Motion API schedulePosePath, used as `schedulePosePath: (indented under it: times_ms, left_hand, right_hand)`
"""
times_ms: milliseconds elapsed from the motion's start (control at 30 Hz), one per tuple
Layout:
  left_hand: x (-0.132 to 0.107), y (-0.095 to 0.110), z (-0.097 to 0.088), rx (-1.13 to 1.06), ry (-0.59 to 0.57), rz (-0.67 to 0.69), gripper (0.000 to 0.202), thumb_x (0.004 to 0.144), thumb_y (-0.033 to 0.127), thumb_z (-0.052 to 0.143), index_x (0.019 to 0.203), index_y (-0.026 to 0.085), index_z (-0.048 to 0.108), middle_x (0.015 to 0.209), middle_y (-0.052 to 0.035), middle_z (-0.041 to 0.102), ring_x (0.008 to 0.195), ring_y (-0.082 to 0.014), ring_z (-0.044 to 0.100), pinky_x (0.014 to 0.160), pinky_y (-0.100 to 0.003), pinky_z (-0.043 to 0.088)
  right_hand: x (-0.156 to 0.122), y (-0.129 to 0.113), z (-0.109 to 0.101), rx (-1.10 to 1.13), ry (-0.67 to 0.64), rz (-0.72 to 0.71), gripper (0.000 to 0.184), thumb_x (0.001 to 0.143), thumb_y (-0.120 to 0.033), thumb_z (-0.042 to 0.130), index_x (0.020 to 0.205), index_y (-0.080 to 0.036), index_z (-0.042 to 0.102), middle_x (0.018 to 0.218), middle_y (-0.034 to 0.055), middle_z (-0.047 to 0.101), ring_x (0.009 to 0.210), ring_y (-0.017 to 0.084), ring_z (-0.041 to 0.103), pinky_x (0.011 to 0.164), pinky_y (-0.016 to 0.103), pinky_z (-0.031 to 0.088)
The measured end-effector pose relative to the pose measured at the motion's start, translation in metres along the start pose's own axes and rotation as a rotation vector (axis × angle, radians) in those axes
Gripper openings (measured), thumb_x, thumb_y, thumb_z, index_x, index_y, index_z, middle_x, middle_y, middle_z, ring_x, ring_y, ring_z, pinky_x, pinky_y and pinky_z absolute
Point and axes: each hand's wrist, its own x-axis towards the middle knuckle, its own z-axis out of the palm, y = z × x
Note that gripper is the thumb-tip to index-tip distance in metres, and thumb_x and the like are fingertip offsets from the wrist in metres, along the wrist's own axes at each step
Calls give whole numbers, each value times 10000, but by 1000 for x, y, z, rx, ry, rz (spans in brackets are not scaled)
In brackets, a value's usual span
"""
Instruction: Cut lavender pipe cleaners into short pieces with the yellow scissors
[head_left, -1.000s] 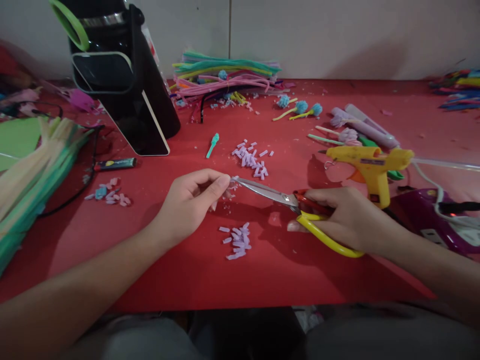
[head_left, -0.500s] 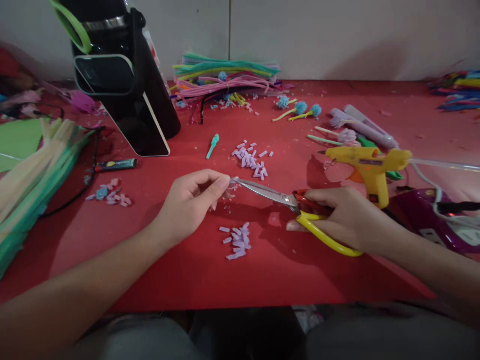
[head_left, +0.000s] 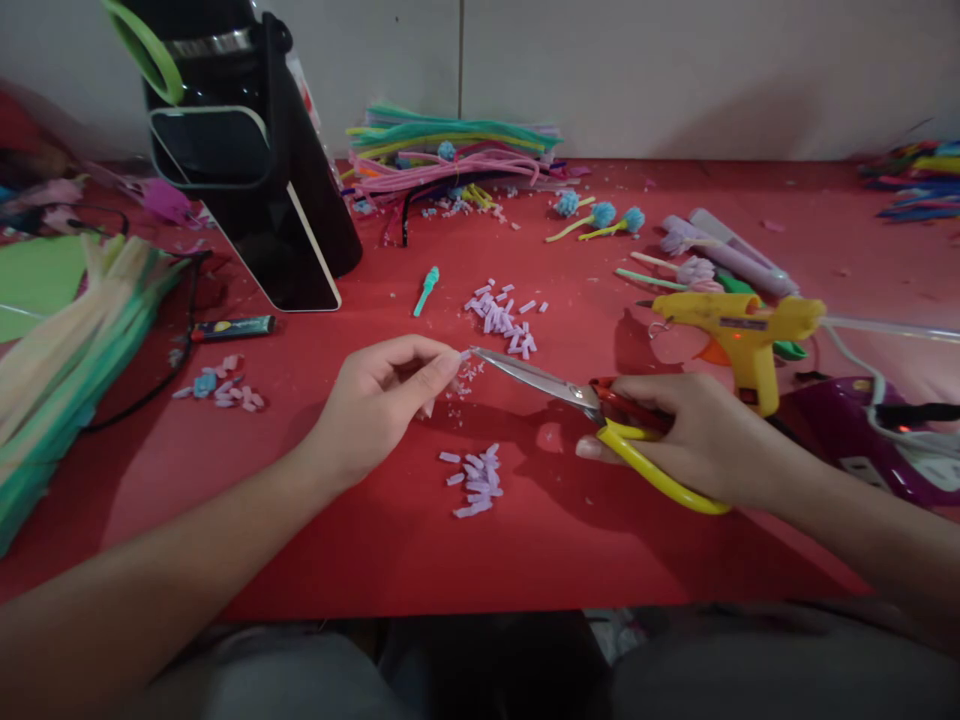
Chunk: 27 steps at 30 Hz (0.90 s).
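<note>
Head view shows the left hand (head_left: 382,405), its grip narrowed on a lilac piece (head_left: 464,356) above the bench (head_left: 337,565); the right hand (head_left: 686,435) grips scissors (head_left: 536,378), pointed just beside it. With steel this near, a slip could nick the fingertips (head_left: 450,360); a loose pinch could drop the piece among the scraps (head_left: 471,371).

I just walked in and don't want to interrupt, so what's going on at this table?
A person's left hand pinches a small purple piece, and the right hand holds scissors with the tips right by it. On the red table lie two loose purple piles, a farther pile and a nearer pile. A yellow glue gun rests off to the right.
</note>
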Motion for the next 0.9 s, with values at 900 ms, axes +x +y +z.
schedulePosePath:
  times_ms: [900]
  left_hand:
    - [2,-7,-4,-102,-5,-39,186,886,356,652,808,189,674,724,-10,624,538,-79,497,502,-223,391]
  right_hand:
    - [1,5,3,28,37,-19,678,605,-847,626,622,-218,375,609,-56,263,579,110,254,506,259,236]
